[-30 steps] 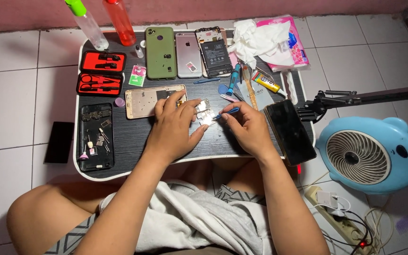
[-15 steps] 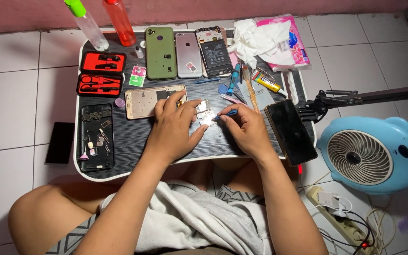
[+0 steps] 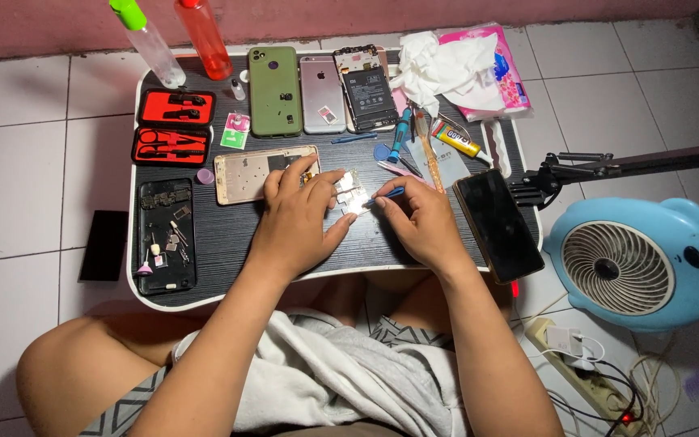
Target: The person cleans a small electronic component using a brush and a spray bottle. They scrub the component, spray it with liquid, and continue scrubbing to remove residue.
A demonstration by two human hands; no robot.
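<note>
My left hand [image 3: 297,218] rests flat on the black lap table [image 3: 228,243], its fingertips pinning a small metal phone part [image 3: 353,194]. My right hand [image 3: 418,222] pinches a thin blue-handled tool [image 3: 390,193] whose tip touches that part. Just left of my left hand lies an opened gold phone frame [image 3: 248,174], partly under my fingers. A black phone [image 3: 497,222] lies screen-up to the right of my right hand.
At the back stand a green phone case [image 3: 275,89], a silver phone [image 3: 322,93], an opened phone [image 3: 368,87], two spray bottles [image 3: 202,36], tissues [image 3: 446,65], a glue tube [image 3: 456,139]. Red tool kit [image 3: 173,125] and parts tray [image 3: 167,235] at left. Blue fan [image 3: 633,263] on the floor at right.
</note>
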